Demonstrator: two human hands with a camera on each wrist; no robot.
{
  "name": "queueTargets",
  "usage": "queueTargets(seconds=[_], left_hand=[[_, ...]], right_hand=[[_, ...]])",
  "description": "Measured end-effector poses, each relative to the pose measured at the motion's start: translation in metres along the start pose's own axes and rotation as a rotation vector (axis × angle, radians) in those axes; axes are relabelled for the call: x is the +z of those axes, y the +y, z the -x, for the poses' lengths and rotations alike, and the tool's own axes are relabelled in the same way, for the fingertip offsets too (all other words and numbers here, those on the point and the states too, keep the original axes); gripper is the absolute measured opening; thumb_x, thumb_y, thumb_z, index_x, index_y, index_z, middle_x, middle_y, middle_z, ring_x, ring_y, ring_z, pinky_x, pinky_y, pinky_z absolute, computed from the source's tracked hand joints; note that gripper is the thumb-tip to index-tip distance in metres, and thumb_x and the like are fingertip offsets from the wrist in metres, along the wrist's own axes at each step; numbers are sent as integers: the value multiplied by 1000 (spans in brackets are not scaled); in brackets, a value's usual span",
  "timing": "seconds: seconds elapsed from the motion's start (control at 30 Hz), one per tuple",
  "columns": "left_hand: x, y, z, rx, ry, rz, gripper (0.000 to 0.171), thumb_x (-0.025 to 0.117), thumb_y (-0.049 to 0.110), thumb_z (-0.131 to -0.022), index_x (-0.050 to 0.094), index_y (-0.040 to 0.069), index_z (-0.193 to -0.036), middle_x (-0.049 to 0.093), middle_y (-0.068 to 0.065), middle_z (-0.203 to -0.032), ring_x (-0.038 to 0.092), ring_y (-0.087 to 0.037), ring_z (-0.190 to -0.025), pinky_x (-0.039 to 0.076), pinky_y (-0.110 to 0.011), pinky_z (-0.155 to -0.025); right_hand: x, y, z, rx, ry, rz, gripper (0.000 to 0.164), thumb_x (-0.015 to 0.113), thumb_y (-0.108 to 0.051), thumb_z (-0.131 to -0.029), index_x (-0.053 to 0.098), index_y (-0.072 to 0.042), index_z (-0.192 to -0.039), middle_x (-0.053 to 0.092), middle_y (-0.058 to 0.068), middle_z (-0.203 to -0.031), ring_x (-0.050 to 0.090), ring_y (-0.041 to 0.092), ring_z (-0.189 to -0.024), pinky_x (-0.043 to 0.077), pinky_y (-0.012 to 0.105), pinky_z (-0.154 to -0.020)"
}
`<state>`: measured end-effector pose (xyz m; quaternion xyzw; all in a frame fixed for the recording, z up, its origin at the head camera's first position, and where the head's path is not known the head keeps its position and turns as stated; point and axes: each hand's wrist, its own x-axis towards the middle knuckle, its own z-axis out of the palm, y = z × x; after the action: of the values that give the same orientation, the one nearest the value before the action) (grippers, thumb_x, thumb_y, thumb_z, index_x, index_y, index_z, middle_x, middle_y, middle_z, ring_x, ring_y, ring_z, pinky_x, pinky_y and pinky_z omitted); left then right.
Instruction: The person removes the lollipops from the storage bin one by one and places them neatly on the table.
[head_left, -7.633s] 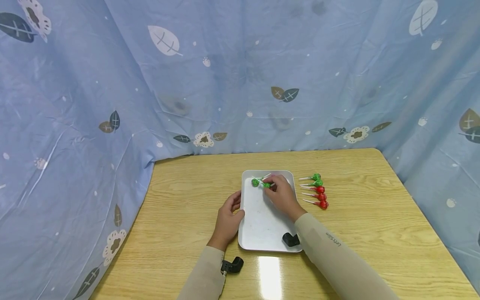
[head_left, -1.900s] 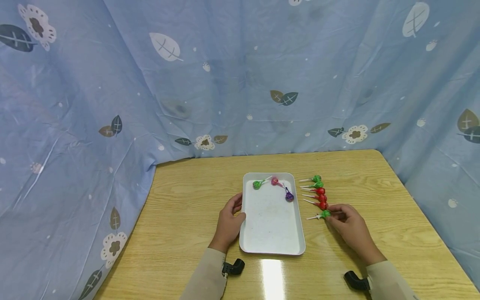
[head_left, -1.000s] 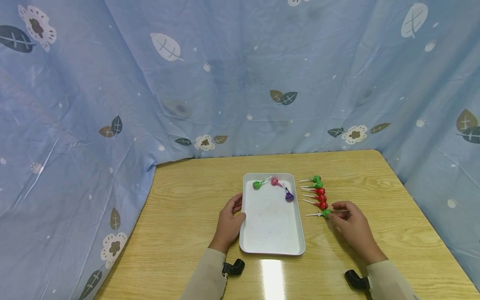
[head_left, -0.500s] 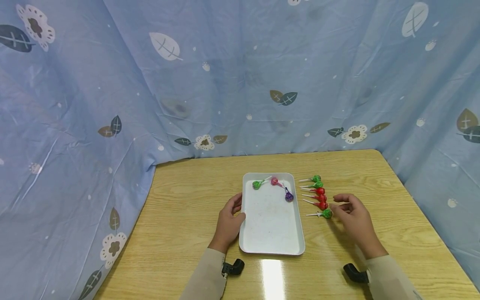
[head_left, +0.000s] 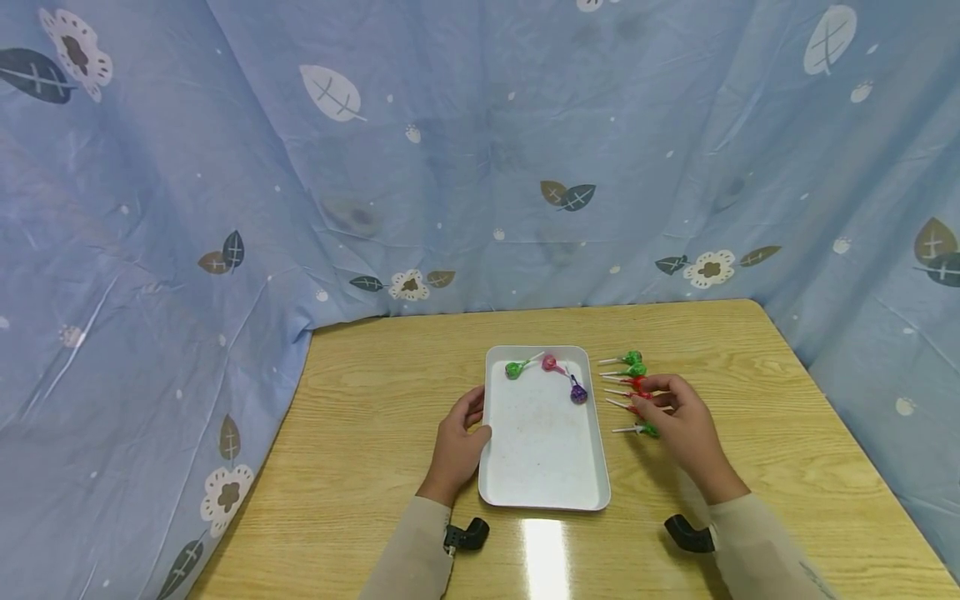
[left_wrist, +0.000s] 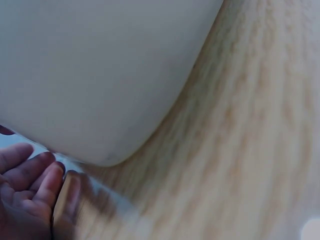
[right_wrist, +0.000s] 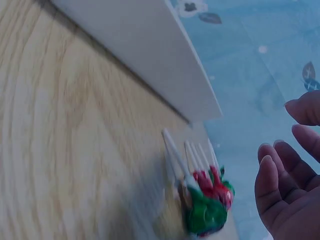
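My left hand [head_left: 459,442] rests against the left side of the white tray [head_left: 543,467], its relaxed fingers along the outer wall. In the left wrist view those fingers [left_wrist: 47,182] show by the tray's edge. Inside the tray lie a green lollipop [head_left: 513,369], a pink lollipop [head_left: 550,362] and a purple lollipop [head_left: 578,393]. My right hand [head_left: 682,421] hovers over the red lollipops [head_left: 639,382] right of the tray, partly covering them. A gap shows between its thumb and fingers in the right wrist view. A green lollipop [right_wrist: 206,215] lies nearest, at the row's front.
Two more green lollipops [head_left: 633,357] lie at the back of the row, sticks pointing left. A wooden table [head_left: 375,400] carries everything. Blue patterned cloth [head_left: 450,167] hangs behind and at both sides. Small black cameras sit on both wrists.
My right hand earlier worked in the tray, then set a green lollipop at the row's front. It has let go and moved back and left over the red ones. The left hand has stayed put.
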<state>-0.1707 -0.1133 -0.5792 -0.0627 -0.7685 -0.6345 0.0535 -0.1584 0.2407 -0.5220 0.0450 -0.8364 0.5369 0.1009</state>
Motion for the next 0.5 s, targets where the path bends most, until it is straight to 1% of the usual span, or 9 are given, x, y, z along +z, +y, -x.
queueTargets(seconds=[0.1, 0.17, 0.23, 0.33, 0.4, 0.5], left_hand=[[2, 2, 0, -8, 7, 10, 65, 60, -17, -93, 53, -4, -156, 62, -24, -146, 61, -39, -132, 46, -57, -114], [3, 5, 1, -13, 9, 11, 64, 58, -19, -93, 51, -8, -156, 60, -28, -147, 60, -43, -132, 45, -60, -114], [3, 13, 2, -14, 8, 14, 63, 57, -20, -93, 51, -10, -155, 60, -31, -146, 60, -45, -132, 44, -61, -114], [2, 29, 6, -6, 6, 24, 62, 56, -21, -92, 51, -12, -153, 59, -33, -145, 60, -48, -131, 44, -63, -114], [1, 37, 8, 3, 7, 36, 61, 56, -20, -92, 52, -12, -152, 59, -33, -144, 60, -48, -130, 43, -63, -113], [0, 43, 10, 21, 8, 48, 61, 55, -20, -91, 52, -13, -152, 59, -34, -144, 60, -48, -130, 43, -65, -113]], right_hand=[[7, -5, -3, -25, -11, -32, 29, 73, -7, -105, 66, 6, -130, 65, 22, -124, 64, 15, -97, 55, 19, -75], [12, -8, -5, -37, -17, -32, 28, 74, -6, -104, 66, 6, -128, 66, 23, -122, 64, 16, -96, 54, 20, -75], [15, -10, -7, -44, -21, -27, 28, 74, -5, -104, 66, 6, -128, 66, 23, -122, 64, 16, -96, 53, 20, -75], [20, -14, -9, -44, -31, -18, 29, 75, -6, -103, 66, 6, -128, 66, 24, -123, 63, 16, -96, 52, 20, -77], [23, -17, -11, -40, -40, -35, 29, 75, -5, -103, 66, 7, -128, 65, 25, -124, 64, 17, -97, 53, 21, -78], [28, -20, -15, -42, -62, -60, 31, 74, -3, -103, 64, 10, -129, 65, 27, -126, 64, 18, -99, 54, 21, -80]])
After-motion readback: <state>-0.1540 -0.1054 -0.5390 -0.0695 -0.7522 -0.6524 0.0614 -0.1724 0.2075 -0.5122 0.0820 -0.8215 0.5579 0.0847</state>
